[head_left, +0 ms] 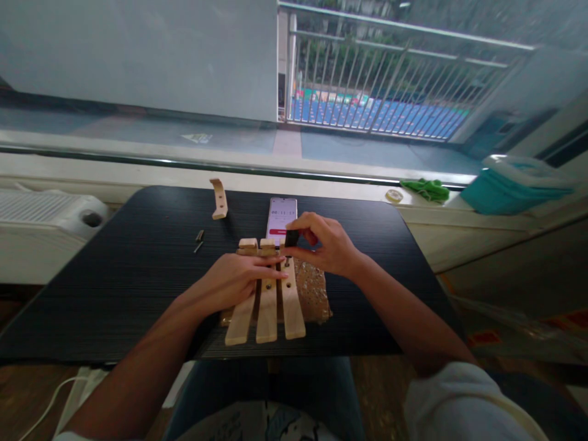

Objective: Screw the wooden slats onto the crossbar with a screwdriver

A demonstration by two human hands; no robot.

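Three curved wooden slats lie side by side on a brown, plastic-wrapped pad: a left slat, a middle slat and a right slat. My left hand lies flat across them, fingers stretched out and pressing on the wood. In my right hand is a black-handled screwdriver, held upright by closed fingers. Its tip is at the upper hole of the right slat; the screw itself is too small to make out. A lower hole shows bare in that slat.
A phone with a running timer lies behind the slats. One loose wooden slat is at the back left, with small metal screws nearby. A tape roll, green cloth and teal bin rest along the sill.
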